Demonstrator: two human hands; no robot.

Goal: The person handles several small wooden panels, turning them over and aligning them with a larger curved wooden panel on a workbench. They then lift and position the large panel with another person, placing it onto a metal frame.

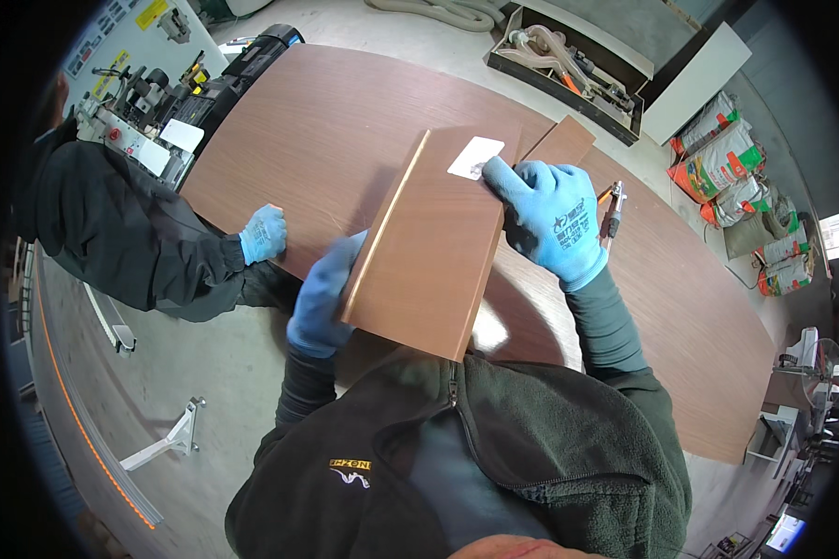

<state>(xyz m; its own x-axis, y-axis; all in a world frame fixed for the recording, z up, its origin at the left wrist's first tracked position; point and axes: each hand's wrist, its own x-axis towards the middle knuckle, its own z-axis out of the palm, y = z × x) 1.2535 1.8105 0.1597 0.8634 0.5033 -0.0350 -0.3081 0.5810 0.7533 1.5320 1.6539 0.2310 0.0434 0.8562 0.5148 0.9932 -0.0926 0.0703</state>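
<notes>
A brown wood-grain panel (pixel 431 252) is held tilted above the table in front of my chest, a pale strip running along its left edge. My left hand (pixel 324 296), in a blue glove and slightly blurred, grips the panel's lower left edge, its fingertips hidden behind it. Opposite, my right hand (pixel 555 219), also blue-gloved, closes on the upper right edge. Its thumb or finger lies by a white label (pixel 475 157) on the panel's face. Beyond that hand, a smaller brown board (pixel 561 142) lies on the table.
A large brown tabletop (pixel 699 345) spreads beneath, with a slim hand tool (pixel 612 212) on it. At left, a co-worker's gloved hand (pixel 264 233) rests near the table edge, beside a machine (pixel 140 130). A hose box (pixel 569 74) and several bags (pixel 722 158) stand beyond.
</notes>
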